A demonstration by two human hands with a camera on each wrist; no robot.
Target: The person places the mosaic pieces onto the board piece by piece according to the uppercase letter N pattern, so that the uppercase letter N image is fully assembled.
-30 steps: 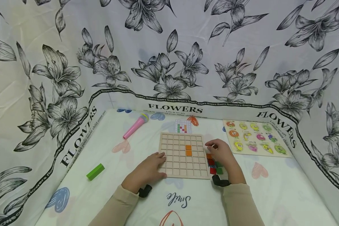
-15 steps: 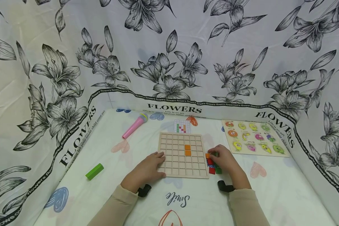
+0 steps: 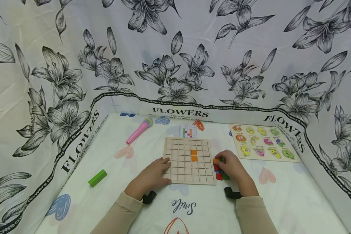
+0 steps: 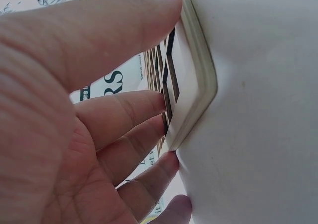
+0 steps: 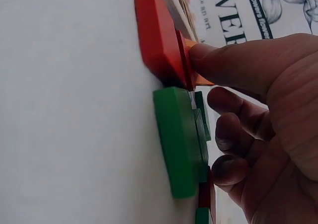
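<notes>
A square wooden grid board (image 3: 178, 169) lies on the cloth with two orange tiles (image 3: 194, 155) in adjoining cells. My left hand (image 3: 152, 175) rests on the board's left edge, fingers spread and fairly straight; the left wrist view has its thumb (image 4: 149, 20) by the corner. Beside the board's right edge, my right hand (image 3: 232, 165) pinches another orange tile (image 3: 215, 161), which is partly hidden behind the thumb (image 5: 233, 65) in the right wrist view. Red tiles (image 5: 159, 35) and green tiles (image 5: 176, 144) lie beneath and near those fingers.
Behind the board lies a small pattern card (image 3: 188, 131). A pink toy microphone (image 3: 139, 130) and a green block (image 3: 97, 178) are to the left. A fruit picture board (image 3: 264, 143) lies at the right, and a flowered curtain (image 3: 175, 65) hangs behind.
My right hand has moved down and slightly right from beside the board's upper right edge to the tiles, and its fingers have closed on an orange one. The left hand has stayed in place.
</notes>
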